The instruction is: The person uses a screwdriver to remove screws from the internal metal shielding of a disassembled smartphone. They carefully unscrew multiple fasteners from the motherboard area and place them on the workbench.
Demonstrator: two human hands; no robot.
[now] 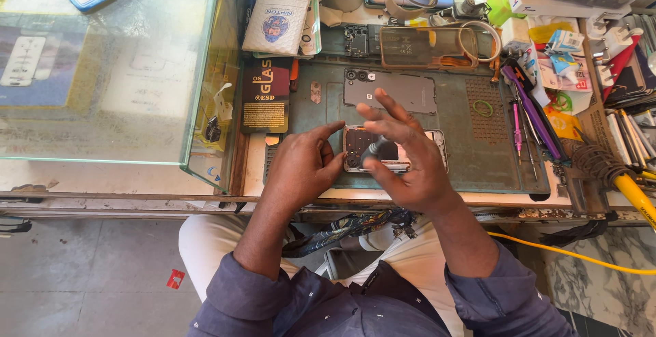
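On the grey mat (471, 163) at the front of the tabletop (253, 173) lies an opened phone (362, 147), its insides up; the left hand (304, 166) rests at its left end, forefinger stretched out over the corner and the other fingers curled loosely, pinching nothing. The right hand (406, 156) covers the phone's middle, fingers (389, 108) spread and lifted, while it holds a grey-handled screwdriver (374, 151) upright against the phone, though the exact grip is hidden under the palm. Just behind the phone lies its grey back cover (393, 91), apart from both hands, with a green rubber band (483, 108) to the right and a glass case (116, 71) on the left.
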